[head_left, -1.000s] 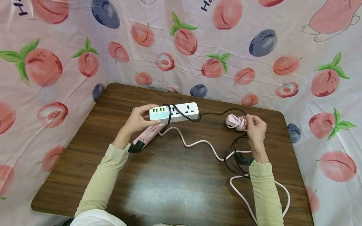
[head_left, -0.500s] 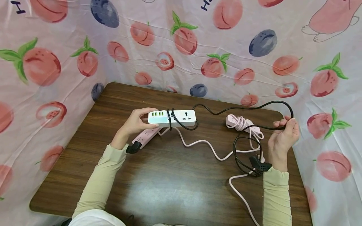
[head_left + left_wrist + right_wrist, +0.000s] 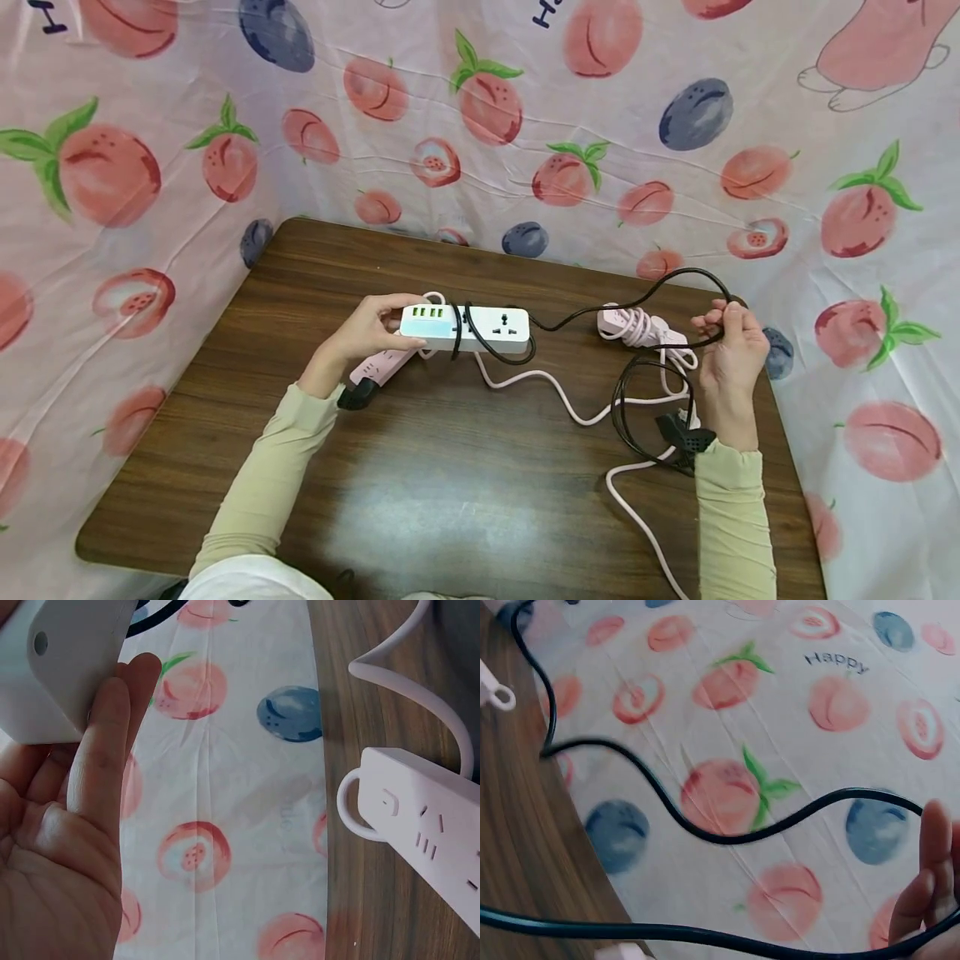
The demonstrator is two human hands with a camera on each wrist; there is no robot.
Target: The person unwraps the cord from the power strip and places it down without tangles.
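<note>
My left hand (image 3: 372, 333) grips the left end of a white power strip (image 3: 495, 327), lifted above the table with its sockets and green USB ports facing me. A black cord (image 3: 592, 310) wraps around the strip's middle, then runs right to my right hand (image 3: 729, 346). That hand holds the cord between thumb and fingers, a loop arching above it. In the right wrist view the black cord (image 3: 727, 840) curves into the fingers (image 3: 935, 840). The rest of the cord hangs in a coil near the right wrist.
A pink power strip (image 3: 382, 365) lies beneath the left hand; its pale cord (image 3: 540, 375) snakes rightward. Another pink strip (image 3: 611, 321), wrapped in its own cord, lies at the right back of the wooden table (image 3: 450, 467). Fruit-printed cloth (image 3: 487, 167) stands behind the table.
My right hand moved from beside the wrapped pink strip out to the right, drawing up the black cord, then slightly back left. The white strip shifted a little lower and tilted toward me.
</note>
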